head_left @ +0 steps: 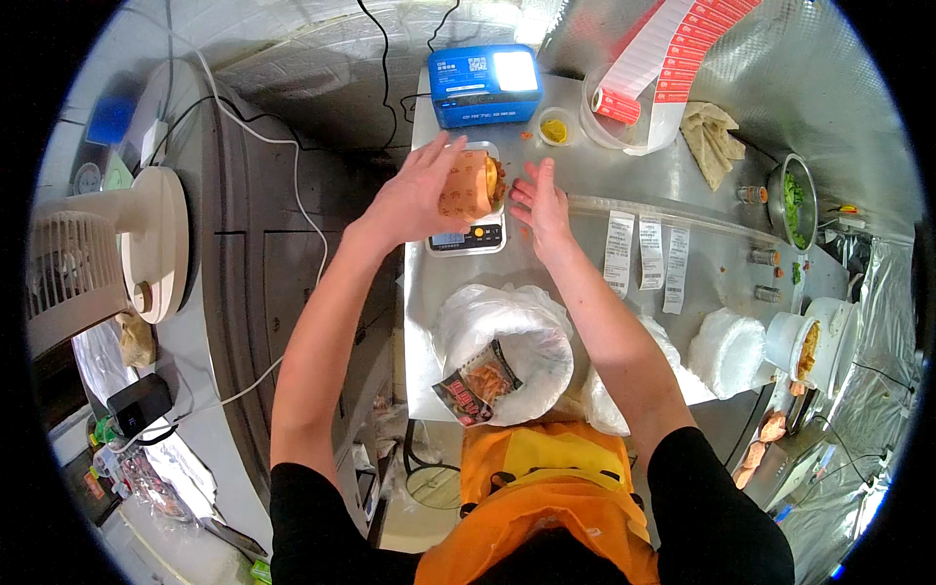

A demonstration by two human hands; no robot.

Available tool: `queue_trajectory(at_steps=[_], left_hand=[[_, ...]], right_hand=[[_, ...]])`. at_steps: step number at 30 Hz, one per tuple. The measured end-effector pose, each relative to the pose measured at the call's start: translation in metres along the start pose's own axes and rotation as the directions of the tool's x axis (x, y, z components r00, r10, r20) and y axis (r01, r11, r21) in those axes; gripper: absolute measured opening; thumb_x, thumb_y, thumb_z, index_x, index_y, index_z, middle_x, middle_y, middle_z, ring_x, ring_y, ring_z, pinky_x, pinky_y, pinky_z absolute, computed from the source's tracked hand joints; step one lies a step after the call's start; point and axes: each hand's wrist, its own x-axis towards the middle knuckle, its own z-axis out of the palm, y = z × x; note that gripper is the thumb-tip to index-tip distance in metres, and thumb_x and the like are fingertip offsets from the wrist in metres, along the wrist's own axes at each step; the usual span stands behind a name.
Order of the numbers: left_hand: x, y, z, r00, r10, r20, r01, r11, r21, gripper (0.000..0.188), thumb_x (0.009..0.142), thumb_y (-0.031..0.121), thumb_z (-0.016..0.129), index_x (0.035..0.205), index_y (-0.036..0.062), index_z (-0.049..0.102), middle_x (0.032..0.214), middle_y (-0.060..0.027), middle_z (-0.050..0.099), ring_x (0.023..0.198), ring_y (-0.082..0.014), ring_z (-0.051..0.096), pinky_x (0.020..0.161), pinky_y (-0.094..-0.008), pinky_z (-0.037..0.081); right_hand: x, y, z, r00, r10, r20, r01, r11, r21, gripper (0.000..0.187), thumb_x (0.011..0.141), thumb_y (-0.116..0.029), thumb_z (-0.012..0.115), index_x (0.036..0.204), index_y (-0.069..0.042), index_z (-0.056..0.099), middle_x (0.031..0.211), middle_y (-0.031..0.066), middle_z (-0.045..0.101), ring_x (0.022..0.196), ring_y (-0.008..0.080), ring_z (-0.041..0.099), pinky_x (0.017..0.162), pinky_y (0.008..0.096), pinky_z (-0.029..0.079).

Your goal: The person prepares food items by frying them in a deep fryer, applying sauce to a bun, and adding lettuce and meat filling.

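Observation:
A bun or flatbread with filling in a brown paper sleeve (465, 183) rests on a small white kitchen scale (492, 237). My left hand (414, 190) is at the left side of the sleeve, its fingers stretched out; whether the fingertips touch the paper I cannot tell. To the right of the scale is my right hand (543, 207), fingers apart and nothing in it, a short gap from the filled end. Behind the scale stands a blue box-shaped device (486, 107) with a lit screen. A small cup of yellow contents (554, 132) sits beside it.
A white plastic-lined bin (536, 336) holding a printed food packet (478, 385) is near my body. Receipts (651, 255) lie right of my right forearm. Behind are a roll of red labels (616, 104) and a cloth (712, 141); a bowl of greens (795, 210) stands far right.

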Motion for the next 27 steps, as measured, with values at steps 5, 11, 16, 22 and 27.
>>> queue_trajectory(at_steps=[5, 11, 16, 22, 27], left_hand=[[0.026, 0.016, 0.025, 0.991, -0.110, 0.082, 0.083, 0.956, 0.283, 0.123, 0.060, 0.028, 0.095, 0.162, 0.0162, 0.027, 0.161, -0.0195, 0.036, 0.145, -0.0432, 0.039, 0.111, -0.0524, 0.047], [0.018, 0.018, 0.066, 0.982, 0.010, -0.187, 0.031, 0.976, 0.216, 0.087, 0.077, 0.011, 0.077, 0.155, 0.0092, 0.040, 0.128, -0.0177, 0.058, 0.119, -0.0409, 0.056, 0.093, -0.0496, 0.054], [-0.010, 0.094, 0.083, 0.893, 0.134, -0.429, -0.204, 0.971, -0.122, 0.098, 0.085, 0.012, 0.076, 0.164, 0.0038, 0.019, 0.144, -0.0259, 0.042, 0.130, -0.0423, 0.045, 0.111, -0.0442, 0.038], [-0.021, 0.218, 0.164, 0.861, -0.135, -0.490, -0.297, 0.650, -0.700, 0.077, 0.103, 0.042, 0.058, 0.160, 0.0037, 0.024, 0.152, -0.0166, 0.039, 0.140, -0.0299, 0.041, 0.119, -0.0417, 0.032], [-0.006, 0.372, 0.253, 0.916, -0.137, -0.378, -0.317, 0.335, -0.887, 0.078, 0.098, 0.009, 0.066, 0.161, 0.0141, 0.020, 0.148, -0.0120, 0.043, 0.133, -0.0252, 0.048, 0.115, -0.0393, 0.040]], right_hand=[[0.009, 0.009, 0.005, 0.998, -0.066, 0.008, 0.067, 0.988, -0.142, 0.087, 0.100, -0.075, 0.041, 0.151, -0.004, 0.049, 0.139, 0.0185, 0.060, 0.122, 0.0246, 0.059, 0.102, 0.0403, 0.047], [-0.019, 0.032, 0.034, 0.942, -0.300, 0.148, 0.327, 0.918, -0.222, 0.056, 0.104, -0.044, 0.053, 0.144, -0.005, 0.053, 0.130, 0.0230, 0.067, 0.120, 0.0395, 0.064, 0.103, 0.0425, 0.049], [-0.112, -0.016, -0.008, 0.704, -0.699, 0.125, 0.660, 0.580, -0.478, 0.051, 0.099, -0.023, 0.064, 0.143, 0.002, 0.053, 0.140, 0.0246, 0.057, 0.123, 0.0423, 0.059, 0.102, 0.0438, 0.050], [-0.211, -0.077, -0.124, 0.555, -0.765, 0.328, 0.623, 0.120, -0.773, 0.056, 0.083, -0.016, 0.071, 0.135, -0.002, 0.059, 0.135, 0.0190, 0.057, 0.116, 0.0350, 0.060, 0.097, 0.0405, 0.052], [-0.285, -0.103, -0.268, 0.558, -0.787, 0.264, 0.452, 0.021, -0.892, 0.056, 0.081, -0.015, 0.073, 0.133, -0.001, 0.060, 0.135, 0.0201, 0.058, 0.116, 0.0359, 0.062, 0.095, 0.0417, 0.053]])
